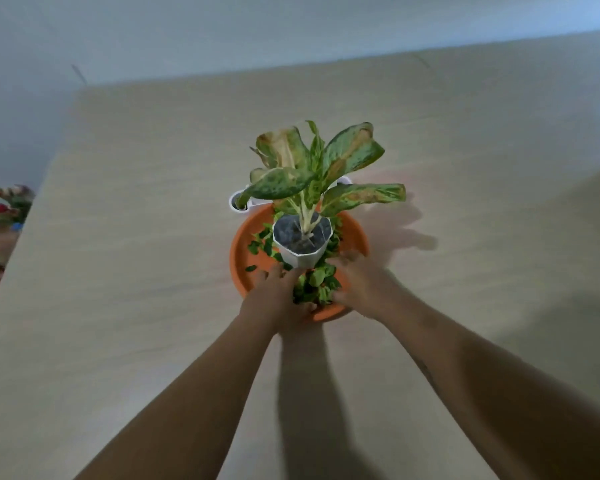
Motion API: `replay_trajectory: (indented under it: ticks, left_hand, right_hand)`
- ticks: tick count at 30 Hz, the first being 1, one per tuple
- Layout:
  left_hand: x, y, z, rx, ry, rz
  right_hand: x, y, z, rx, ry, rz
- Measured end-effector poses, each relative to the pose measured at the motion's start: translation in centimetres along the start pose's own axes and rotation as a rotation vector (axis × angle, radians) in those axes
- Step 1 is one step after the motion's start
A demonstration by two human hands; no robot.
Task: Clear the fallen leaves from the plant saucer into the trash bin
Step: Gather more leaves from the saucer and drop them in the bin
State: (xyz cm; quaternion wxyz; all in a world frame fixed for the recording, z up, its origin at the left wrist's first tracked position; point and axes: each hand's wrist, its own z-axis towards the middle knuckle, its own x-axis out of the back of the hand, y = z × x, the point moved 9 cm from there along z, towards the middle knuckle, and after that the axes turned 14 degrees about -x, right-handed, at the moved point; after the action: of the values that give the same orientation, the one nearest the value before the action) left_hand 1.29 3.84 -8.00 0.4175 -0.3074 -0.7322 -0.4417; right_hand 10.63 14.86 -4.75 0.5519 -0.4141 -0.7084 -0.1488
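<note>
The orange plant saucer (239, 252) sits near the middle of the desk (136, 289), closer to the far edge than to the near one. A white faceted pot (302, 260) stands in it, and the plant (314, 174) in the pot spreads broad mottled foliage over the saucer's far half. The fallen leaves (314, 285) are mostly heaped in the near part of the saucer, in front of the pot, with a few more scattered left of the pot and round its right side.

Both bare forearms reach in from the near edge. The left hand (278, 297) lies against the left flank of the heap, its fingers roughly straight and close together, pointing towards the pot. The right hand (359, 282) bears on the heap's right flank. It is blurred, so I cannot tell how its fingers lie. The pot blocks the way to the leaves behind it.

A white container (238, 201) stands just behind the saucer, largely hidden by the foliage. Beyond the desk's left edge are red and pink flowers (4, 202).
</note>
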Motion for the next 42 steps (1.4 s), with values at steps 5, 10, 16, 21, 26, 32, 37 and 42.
replay_trajectory:
  ticks: [5, 10, 16, 21, 26, 32, 37, 42]
  left_hand:
    - [-1.0, -1.0, 1.5, -0.056, -0.025, 0.14]
    - [-0.7, -1.9, 1.7, -0.086, 0.024, 0.058]
    - [0.5, -2.4, 1.6, -0.101, 0.078, 0.06]
    - [-0.1, -2.7, 1.5, -0.08, -0.042, 0.133]
    - [-0.4, -2.9, 1.9, -0.076, -0.066, -0.034]
    - [0.7, -2.8, 2.3, -0.051, 0.033, -0.149]
    - [1.4, -4.4, 1.3, 0.131, 0.162, -0.437]
    - [-0.9, -5.9, -0.1, 0.405, 0.312, -0.981]
  right_hand:
    - [-3.3, -0.9, 2.1, -0.008, -0.162, -0.14]
    - [-3.9, -2.5, 2.0, 0.041, -0.178, -0.034]
    - [-3.1, -2.1, 2.2, 0.025, -0.151, -0.003]
    - [-3.9, -2.0, 2.9, -0.034, -0.156, -0.064]
    - [-4.4, -3.3, 2.5, 0.047, -0.136, 0.037]
    - [-2.9, -1.3, 2.2, -0.07, -0.099, 0.227]
    - [-2.3, 1.9, 1.8, -0.433, -0.133, 0.796]
    - [-4.7, 2.4, 0.2, -0.598, -0.239, 1.348]
